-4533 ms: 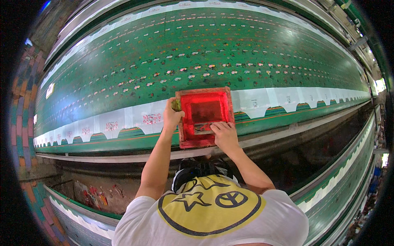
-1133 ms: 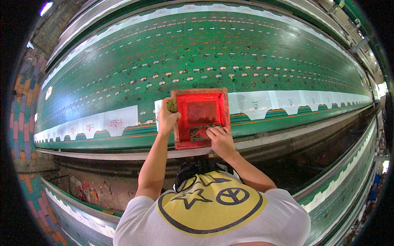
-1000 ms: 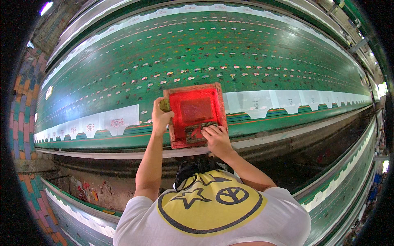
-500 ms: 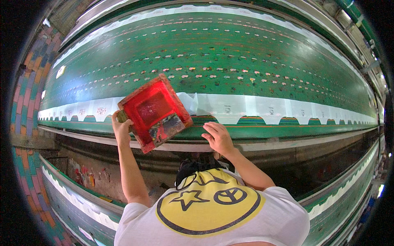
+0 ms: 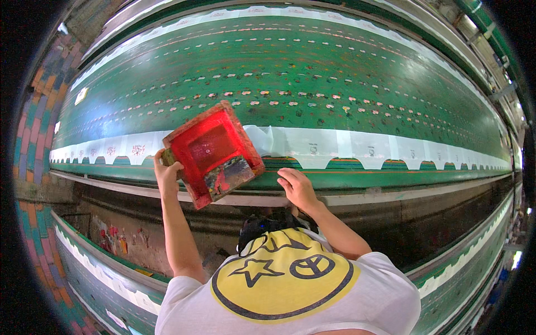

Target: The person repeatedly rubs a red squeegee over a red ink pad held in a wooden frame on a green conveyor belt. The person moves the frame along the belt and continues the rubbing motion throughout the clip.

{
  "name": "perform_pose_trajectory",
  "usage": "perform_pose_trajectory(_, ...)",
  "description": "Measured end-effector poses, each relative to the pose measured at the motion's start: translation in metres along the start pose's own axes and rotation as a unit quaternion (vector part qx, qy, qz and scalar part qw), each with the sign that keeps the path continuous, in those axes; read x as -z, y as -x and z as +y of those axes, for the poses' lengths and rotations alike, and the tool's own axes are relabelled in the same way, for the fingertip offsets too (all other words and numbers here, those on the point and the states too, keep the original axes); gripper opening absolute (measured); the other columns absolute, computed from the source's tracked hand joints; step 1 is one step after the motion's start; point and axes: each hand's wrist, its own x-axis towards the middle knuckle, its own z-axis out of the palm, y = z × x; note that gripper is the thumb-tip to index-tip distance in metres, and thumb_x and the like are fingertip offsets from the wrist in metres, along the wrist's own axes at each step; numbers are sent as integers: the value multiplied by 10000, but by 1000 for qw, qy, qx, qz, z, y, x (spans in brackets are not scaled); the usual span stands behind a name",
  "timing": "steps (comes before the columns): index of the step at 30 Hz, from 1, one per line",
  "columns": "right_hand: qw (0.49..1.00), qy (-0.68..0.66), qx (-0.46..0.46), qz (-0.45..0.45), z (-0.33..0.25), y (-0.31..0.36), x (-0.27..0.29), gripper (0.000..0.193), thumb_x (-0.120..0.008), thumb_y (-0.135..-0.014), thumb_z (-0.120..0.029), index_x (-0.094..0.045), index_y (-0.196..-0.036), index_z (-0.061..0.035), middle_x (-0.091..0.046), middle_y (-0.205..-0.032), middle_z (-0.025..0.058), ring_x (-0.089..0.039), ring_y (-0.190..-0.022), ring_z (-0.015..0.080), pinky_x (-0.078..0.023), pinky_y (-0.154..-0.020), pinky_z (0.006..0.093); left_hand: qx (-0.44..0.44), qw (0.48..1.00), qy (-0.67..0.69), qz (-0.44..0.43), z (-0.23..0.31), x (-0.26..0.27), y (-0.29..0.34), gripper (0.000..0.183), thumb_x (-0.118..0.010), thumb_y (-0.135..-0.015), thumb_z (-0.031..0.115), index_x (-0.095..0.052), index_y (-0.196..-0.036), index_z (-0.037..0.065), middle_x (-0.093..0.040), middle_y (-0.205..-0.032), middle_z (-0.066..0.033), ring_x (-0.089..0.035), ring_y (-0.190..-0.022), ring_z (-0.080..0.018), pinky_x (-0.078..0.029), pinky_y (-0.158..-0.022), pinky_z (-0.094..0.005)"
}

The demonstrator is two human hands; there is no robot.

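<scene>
My left hand is closed on the left side of a square screen printing frame. The frame is stained red and held tilted over the near edge of a long green table; its inside has a red mesh and a dark, ink-smeared strip at the lower right. My right hand hovers empty near the table's front rail, fingers loosely stretched and apart from the frame. Beneath and beside the frame runs a row of white cut pieces. Small dark prints show on several to the right, reddish ones to the left.
Another row of white pieces lines the table's far edge. Small pale marks dot the green surface. Behind me is a second long table with white pieces. Reddish tools or bottles stand low at left, near a coloured brick floor.
The printing frame has shifted very slightly right with my left hand on it. My right hand has moved a touch right and down. Little else differs.
</scene>
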Motion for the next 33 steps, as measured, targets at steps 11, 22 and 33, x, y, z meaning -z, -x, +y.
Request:
perform_pose_trajectory(11,970,0,-189,151,45,27,59,283,-648,-1015,-171,-691,-1196,42,-699,-1204,229,-688,-1056,408,-551,-924,416,-10,982,6,-186,-18,-177,26,762,-687,-654,-149,-506,-1360,73,-639,-944,-60,-631,-785,-173,-544,-640,-318)
perform_pose_trajectory(22,928,72,-350,105,108,90,137,252,-721,-959,-168,-742,-1125,20,-752,-1066,193,-727,-917,352,-567,-821,424,-25,963,-82,-255,-74,-292,81,762,-722,-662,-96,-523,-1373,94,-652,-979,-56,-634,-778,-157,-531,-614,-319)
perform_pose_trajectory(33,917,62,-384,87,109,98,145,235,-720,-951,-169,-752,-1097,12,-759,-1064,199,-736,-966,356,-568,-855,419,17,956,-91,-277,-91,-295,78,752,-727,-663,-71,-532,-1371,94,-645,-1025,-62,-625,-852,-177,-541,-716,-336)
